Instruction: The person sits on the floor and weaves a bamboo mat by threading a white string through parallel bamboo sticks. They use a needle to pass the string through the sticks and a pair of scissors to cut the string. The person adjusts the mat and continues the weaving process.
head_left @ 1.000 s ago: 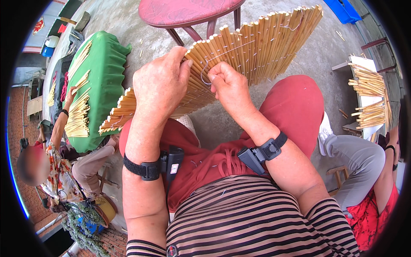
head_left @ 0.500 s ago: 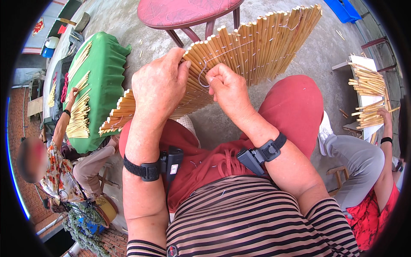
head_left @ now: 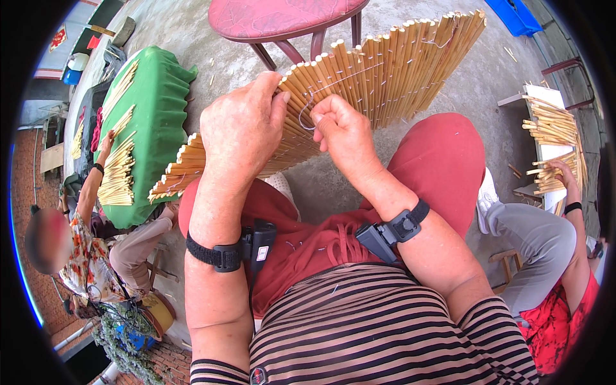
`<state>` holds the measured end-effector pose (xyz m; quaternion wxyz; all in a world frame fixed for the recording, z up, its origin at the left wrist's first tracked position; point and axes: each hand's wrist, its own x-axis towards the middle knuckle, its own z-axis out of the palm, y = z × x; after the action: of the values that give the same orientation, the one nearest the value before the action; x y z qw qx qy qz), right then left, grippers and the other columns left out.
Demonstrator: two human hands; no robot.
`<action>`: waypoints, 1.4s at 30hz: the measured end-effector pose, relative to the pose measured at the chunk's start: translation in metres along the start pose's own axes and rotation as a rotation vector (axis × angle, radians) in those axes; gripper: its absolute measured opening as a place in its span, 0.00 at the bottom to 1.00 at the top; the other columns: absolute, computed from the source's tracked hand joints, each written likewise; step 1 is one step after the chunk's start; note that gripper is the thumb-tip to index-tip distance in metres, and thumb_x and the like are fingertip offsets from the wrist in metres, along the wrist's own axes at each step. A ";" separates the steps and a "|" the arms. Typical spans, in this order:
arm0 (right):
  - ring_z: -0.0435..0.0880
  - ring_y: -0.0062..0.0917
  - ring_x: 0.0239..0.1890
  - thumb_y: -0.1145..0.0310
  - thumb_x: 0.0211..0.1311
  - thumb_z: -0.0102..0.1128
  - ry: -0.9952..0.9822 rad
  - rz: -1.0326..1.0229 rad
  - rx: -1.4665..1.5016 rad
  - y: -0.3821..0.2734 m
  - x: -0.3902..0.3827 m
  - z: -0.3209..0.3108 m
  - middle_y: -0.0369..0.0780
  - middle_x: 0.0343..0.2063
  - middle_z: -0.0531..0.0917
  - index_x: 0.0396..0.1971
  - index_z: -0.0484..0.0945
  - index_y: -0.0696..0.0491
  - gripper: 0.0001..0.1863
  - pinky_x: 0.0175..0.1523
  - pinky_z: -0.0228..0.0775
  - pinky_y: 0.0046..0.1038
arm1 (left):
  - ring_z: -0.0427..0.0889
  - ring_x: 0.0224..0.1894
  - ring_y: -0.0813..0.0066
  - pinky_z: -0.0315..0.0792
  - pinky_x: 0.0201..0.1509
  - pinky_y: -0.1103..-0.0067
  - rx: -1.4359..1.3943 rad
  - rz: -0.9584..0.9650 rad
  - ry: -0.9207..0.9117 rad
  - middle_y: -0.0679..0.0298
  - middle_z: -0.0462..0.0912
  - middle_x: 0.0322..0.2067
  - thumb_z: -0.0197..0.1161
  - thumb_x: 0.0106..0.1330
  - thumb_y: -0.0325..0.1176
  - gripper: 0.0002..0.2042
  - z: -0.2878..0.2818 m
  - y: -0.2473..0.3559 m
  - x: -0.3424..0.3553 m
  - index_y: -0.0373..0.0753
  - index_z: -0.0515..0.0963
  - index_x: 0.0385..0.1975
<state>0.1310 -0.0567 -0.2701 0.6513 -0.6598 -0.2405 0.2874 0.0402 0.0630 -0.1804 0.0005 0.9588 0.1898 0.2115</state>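
A mat of pale yellow sticks (head_left: 410,67), bound side by side with white stitches, slants up across my knees. My left hand (head_left: 242,128) is closed on its upper edge, thumb and fingers pinching the stick ends. Just right of it, my right hand (head_left: 341,127) pinches a thin whitish thread (head_left: 301,120), which curves in a small loop in front of the sticks. The right fingertips are close to the mat's face; whether they also hold a needle cannot be made out. My left hand and forearm hide part of the mat.
Beyond the mat stands a round red stool (head_left: 282,19). At left, a person reaches over sticks on a green cloth (head_left: 157,122). At right, another person's hand (head_left: 564,174) is at a stick pile (head_left: 552,125) on a white board. A blue crate (head_left: 516,18) lies far right.
My hands and the mat have barely shifted, slightly right. The thread loop stays in my right fingers. The right-hand person's hand has moved left over the sticks.
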 end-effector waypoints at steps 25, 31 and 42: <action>0.73 0.12 0.18 0.74 0.66 0.55 -0.013 0.001 -0.027 0.008 0.018 0.019 0.33 0.17 0.77 0.33 0.76 0.56 0.03 0.22 0.65 0.18 | 0.83 0.26 0.55 0.74 0.28 0.63 -0.004 -0.002 -0.024 0.58 0.82 0.23 0.64 0.61 0.37 0.08 0.005 -0.024 0.010 0.43 0.76 0.35; 0.73 0.12 0.18 0.74 0.66 0.55 -0.005 0.004 -0.023 0.008 0.019 0.021 0.33 0.17 0.77 0.33 0.76 0.56 0.03 0.22 0.65 0.18 | 0.83 0.26 0.55 0.74 0.28 0.63 -0.014 0.005 -0.016 0.58 0.82 0.22 0.64 0.61 0.37 0.08 0.007 -0.026 0.009 0.43 0.76 0.34; 0.73 0.12 0.18 0.74 0.66 0.55 0.013 -0.013 0.045 0.008 0.023 0.026 0.33 0.17 0.77 0.32 0.76 0.56 0.03 0.22 0.65 0.18 | 0.83 0.26 0.55 0.74 0.28 0.63 -0.005 0.007 -0.022 0.59 0.82 0.22 0.64 0.61 0.37 0.08 0.008 -0.032 0.011 0.44 0.75 0.35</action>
<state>0.1288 -0.0226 -0.2796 0.6694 -0.6452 -0.2343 0.2842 0.0411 0.0969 -0.1857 0.0040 0.9617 0.1857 0.2015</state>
